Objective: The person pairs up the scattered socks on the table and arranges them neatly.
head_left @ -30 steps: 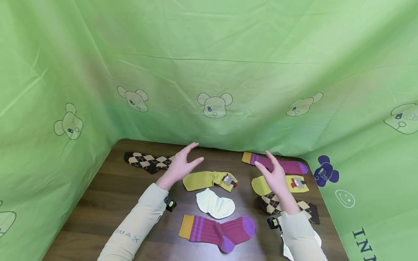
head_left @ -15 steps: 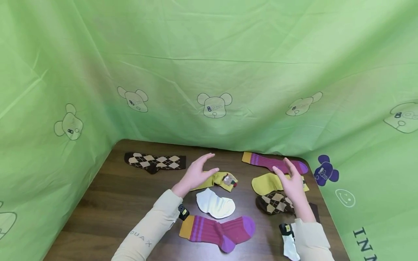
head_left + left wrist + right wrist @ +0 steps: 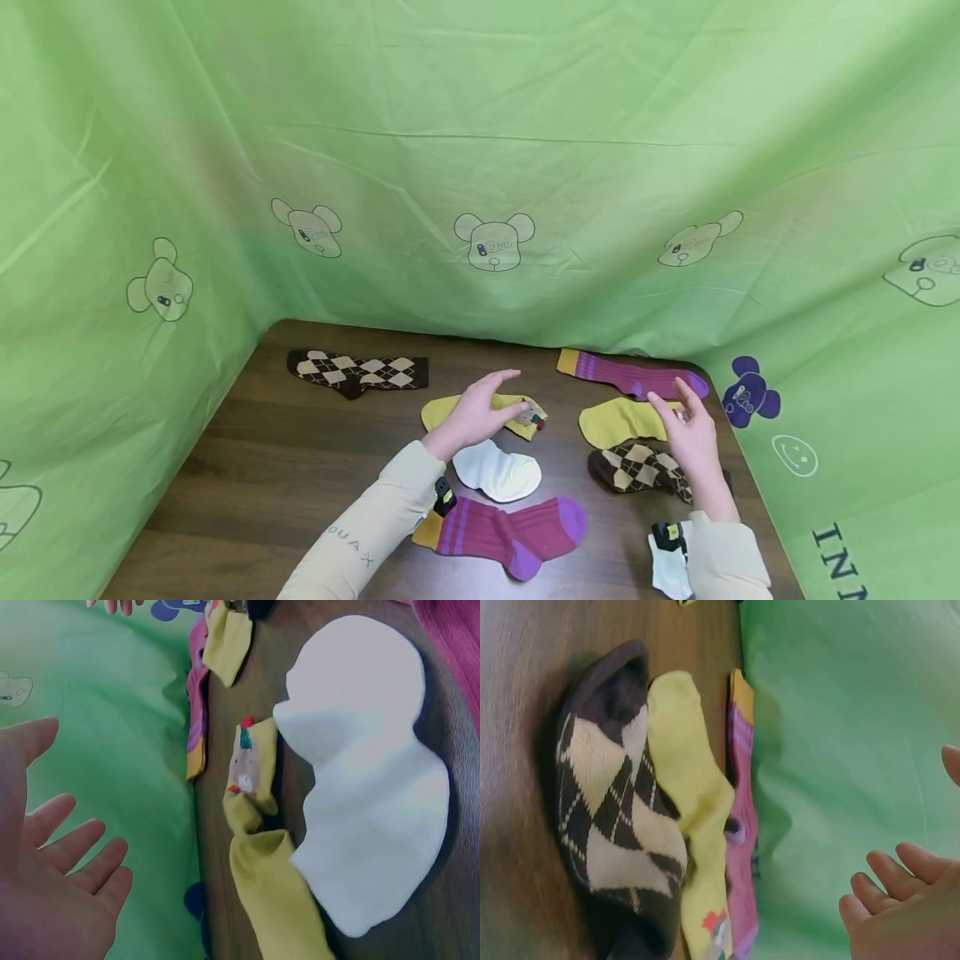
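Observation:
My left hand [image 3: 480, 414] hovers with spread, relaxed fingers and holds nothing. In the head view it overlaps a yellow sock [image 3: 438, 411] with an animal face; the left wrist view shows that hand apart from the sock. Just nearer lies a white ankle sock [image 3: 371, 772]. The right hand [image 3: 693, 435] is likewise relaxed and holds nothing. It overlaps the right-hand yellow sock [image 3: 618, 422] and brown argyle sock [image 3: 636, 468] in the head view. Beyond these lies a magenta sock [image 3: 603, 374] with a mustard cuff. The right forearm partly hides another white sock [image 3: 669, 569].
A second argyle sock [image 3: 375, 372] lies at the back left of the brown table [image 3: 247, 467]. At the front middle is another magenta sock [image 3: 517, 533], under the left wrist's camera. Green printed cloth [image 3: 491, 150] walls the back and both sides.
Both hands have drifted right and a little nearer. The left one has moved off the back-left argyle sock and over the yellow one. The socks lie where they were.

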`<state>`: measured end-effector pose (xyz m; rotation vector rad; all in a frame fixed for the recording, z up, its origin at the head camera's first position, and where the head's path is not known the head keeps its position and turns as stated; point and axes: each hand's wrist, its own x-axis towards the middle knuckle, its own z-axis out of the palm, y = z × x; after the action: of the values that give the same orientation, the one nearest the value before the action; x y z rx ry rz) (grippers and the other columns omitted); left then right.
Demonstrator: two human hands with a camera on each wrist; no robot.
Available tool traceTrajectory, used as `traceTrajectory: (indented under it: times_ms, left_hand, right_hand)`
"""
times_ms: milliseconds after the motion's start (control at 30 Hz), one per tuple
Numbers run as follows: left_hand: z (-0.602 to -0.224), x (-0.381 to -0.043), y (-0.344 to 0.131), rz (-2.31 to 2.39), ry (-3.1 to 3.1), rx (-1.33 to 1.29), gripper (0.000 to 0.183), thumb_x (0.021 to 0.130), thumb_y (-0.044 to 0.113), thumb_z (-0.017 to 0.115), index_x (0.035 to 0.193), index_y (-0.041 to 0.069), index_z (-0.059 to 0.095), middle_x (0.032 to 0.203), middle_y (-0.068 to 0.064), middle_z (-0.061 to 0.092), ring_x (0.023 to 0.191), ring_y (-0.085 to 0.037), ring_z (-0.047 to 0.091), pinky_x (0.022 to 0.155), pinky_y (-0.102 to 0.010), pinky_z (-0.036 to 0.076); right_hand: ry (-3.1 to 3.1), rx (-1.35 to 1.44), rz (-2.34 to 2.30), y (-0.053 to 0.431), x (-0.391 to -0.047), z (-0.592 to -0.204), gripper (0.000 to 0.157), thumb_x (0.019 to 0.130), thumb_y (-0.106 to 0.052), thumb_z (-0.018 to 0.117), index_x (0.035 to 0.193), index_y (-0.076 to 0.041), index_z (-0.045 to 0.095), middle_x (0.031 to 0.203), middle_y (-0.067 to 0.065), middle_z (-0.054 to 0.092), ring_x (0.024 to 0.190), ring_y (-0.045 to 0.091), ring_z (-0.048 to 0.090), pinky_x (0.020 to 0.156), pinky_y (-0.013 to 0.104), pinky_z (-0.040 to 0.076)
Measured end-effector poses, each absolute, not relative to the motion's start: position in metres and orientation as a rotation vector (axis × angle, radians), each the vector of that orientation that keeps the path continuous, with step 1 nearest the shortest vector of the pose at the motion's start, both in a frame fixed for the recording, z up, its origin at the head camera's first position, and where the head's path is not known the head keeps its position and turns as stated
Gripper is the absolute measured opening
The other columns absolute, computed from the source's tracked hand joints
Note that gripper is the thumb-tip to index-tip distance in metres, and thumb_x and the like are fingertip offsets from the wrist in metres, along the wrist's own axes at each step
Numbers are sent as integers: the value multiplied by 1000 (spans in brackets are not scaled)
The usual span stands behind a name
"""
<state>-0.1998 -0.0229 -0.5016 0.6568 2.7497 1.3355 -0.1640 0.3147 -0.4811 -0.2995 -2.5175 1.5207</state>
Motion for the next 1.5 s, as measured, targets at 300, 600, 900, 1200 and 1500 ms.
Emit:
traceTrajectory:
  times_ms: [300, 600, 900, 1200, 1500]
  left_hand:
    - [-513, -192, -11, 1300, 2707, 669, 57, 89, 41, 61, 138, 17, 45, 138, 0, 46, 126, -19, 41, 101, -37, 33]
    - [-525, -176, 20, 1194, 2660, 773, 55, 90, 48, 56, 136, 19, 48, 130, -1, 53, 120, -25, 47, 100, -41, 34]
    - [-533, -161, 49, 1109, 2643, 825, 52, 90, 45, 57, 134, 18, 50, 130, 4, 52, 120, -15, 46, 98, -30, 36]
    - [-539, -147, 69, 959, 2635, 961, 55, 89, 47, 58, 134, 16, 50, 126, 2, 55, 116, -10, 49, 95, -24, 37]
    - [-540, -140, 84, 869, 2632, 1031, 54, 88, 47, 59, 132, 17, 52, 126, 2, 55, 114, -10, 50, 94, -20, 37]
  right_hand:
    - [-2564, -433, 1472, 324, -158, -489, 76, 90, -46, 56, 149, -12, 22, 149, 14, 26, 133, 37, 25, 107, 47, 21]
    - [-2567, -607, 1386, 342, -146, -497, 75, 91, -49, 53, 148, -9, 25, 148, 16, 28, 132, 39, 26, 104, 52, 23]
    - [-2580, -707, 1442, 362, -143, -501, 78, 92, -50, 48, 149, -6, 17, 148, 21, 25, 131, 41, 27, 104, 51, 24]
    - [-2661, -823, 1359, 375, -136, -512, 81, 92, -54, 43, 147, 0, 18, 146, 27, 25, 132, 44, 22, 105, 53, 21]
    - [-2791, -910, 1289, 384, -127, -523, 82, 93, -54, 41, 141, 10, 25, 140, 36, 25, 127, 50, 23, 101, 57, 22]
